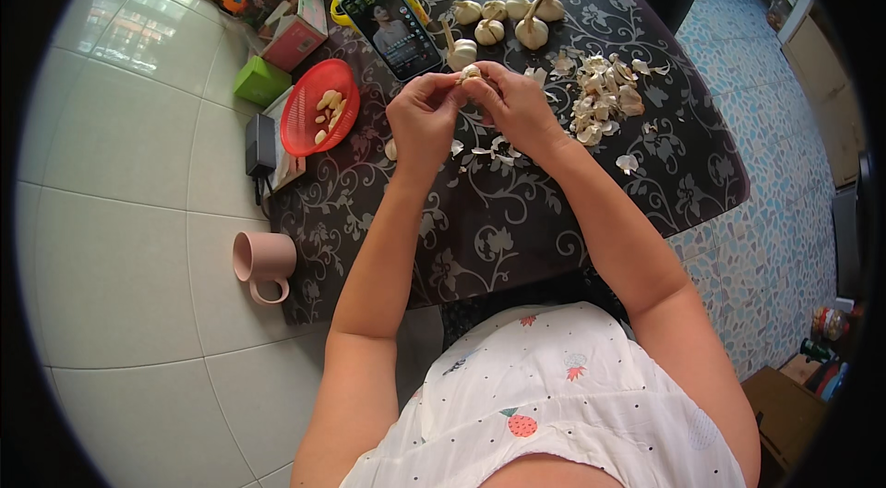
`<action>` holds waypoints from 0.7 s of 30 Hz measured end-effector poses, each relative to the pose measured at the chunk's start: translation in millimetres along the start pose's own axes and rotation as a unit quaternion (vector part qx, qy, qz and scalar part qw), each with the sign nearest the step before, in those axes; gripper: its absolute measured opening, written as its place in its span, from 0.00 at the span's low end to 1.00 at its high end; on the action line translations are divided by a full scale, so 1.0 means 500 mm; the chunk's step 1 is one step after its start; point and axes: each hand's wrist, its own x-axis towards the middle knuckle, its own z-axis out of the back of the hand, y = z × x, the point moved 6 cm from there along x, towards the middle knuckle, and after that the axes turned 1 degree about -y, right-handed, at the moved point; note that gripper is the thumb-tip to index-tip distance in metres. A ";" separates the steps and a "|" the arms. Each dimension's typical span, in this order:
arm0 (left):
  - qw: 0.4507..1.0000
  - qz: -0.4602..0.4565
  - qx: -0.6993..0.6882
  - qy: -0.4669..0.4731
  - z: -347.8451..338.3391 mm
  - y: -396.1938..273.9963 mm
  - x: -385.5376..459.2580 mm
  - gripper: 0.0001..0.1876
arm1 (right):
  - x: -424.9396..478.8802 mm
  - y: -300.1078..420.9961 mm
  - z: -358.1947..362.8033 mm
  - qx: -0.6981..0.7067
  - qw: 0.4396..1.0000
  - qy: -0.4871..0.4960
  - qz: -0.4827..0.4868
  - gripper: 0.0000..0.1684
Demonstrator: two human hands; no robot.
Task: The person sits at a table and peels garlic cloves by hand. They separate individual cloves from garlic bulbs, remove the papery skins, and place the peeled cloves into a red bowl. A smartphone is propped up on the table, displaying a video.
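My left hand (427,110) and my right hand (511,103) meet over the table, fingertips closed on one small piece of garlic (471,72) between them. Just beyond it stands a garlic bulb (461,56), with several more whole bulbs (531,32) farther back. A heap of papery garlic skins (599,100) lies to the right of my right hand, and loose scraps of skin (500,152) are strewn below my hands. An unpeeled clove (392,149) shows beside my left wrist. At the left, a red plastic basket (295,121) holds several peeled cloves (331,103).
A smartphone (391,27) leans on a yellow-rimmed container (415,0) behind my left hand. On the left are a pink box (299,31), a green box (261,81), a black power adapter (260,144) and a pink mug (265,258). The patterned table's edge (713,211) runs at right.
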 end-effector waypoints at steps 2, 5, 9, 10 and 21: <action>1.000 0.005 -0.022 -0.007 -0.004 -0.003 -0.002 0.05 | -0.001 0.011 0.003 -0.105 0.988 -0.057 0.101 0.21; 0.996 0.041 -0.079 -0.007 -0.022 -0.006 -0.007 0.05 | -0.004 0.006 0.007 -0.030 0.991 -0.084 0.099 0.22; 0.977 0.103 -0.185 -0.026 -0.036 0.019 -0.014 0.07 | 0.007 -0.040 0.010 0.106 0.990 -0.090 -0.016 0.26; 0.967 0.122 -0.220 -0.034 -0.038 0.029 -0.016 0.08 | 0.008 -0.044 0.003 0.192 0.977 -0.077 -0.046 0.27; 0.963 0.172 -0.205 0.045 -0.041 0.041 -0.028 0.13 | 0.005 -0.048 0.002 0.430 0.886 -0.056 -0.164 0.30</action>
